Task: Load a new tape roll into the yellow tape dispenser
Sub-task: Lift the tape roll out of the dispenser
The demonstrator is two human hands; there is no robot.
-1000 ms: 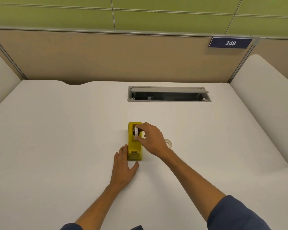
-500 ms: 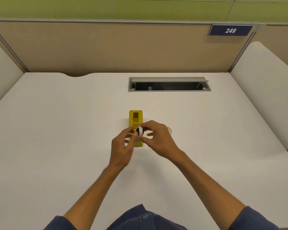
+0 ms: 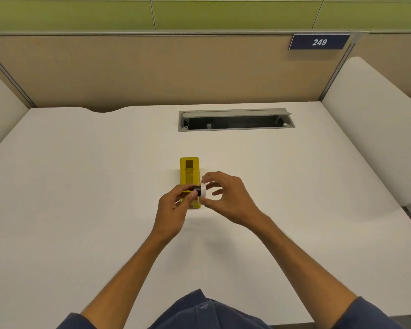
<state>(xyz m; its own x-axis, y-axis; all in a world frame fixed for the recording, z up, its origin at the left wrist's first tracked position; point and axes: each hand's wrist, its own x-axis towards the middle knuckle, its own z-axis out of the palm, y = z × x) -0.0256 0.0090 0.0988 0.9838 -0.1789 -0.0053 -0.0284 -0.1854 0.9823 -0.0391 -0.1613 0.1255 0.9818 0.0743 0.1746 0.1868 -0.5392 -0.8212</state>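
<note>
Right hand (image 3: 226, 198): curled, thumb and fingertips pinched the rim of the white tape roll (image 3: 203, 191), held up on edge above the near end of the dispenser.
Left hand (image 3: 173, 207): partly closed, thumb and forefinger pinched the black core (image 3: 196, 188) sticking out of the roll's left side.
Desk (image 3: 81, 186): white, one, carried everything else.
Partition (image 3: 152, 70): tan panel behind the desk, green wall above.
Cable tray (image 3: 235, 121): grey recessed slot at the back of the desk, lid flipped up; inside dark, contents too small to tell.
Sign (image 3: 319, 42): one, dark blue, read "249" in white, top right of the partition.
Yellow tape dispenser (image 3: 189, 173): one, flat on the desk centre, long axis pointing away; roll cradle open and bare; near end hidden behind the hands.
Tape roll count: one seen.
Core count: one.
Branding on dispenser or roll: none readable.
</note>
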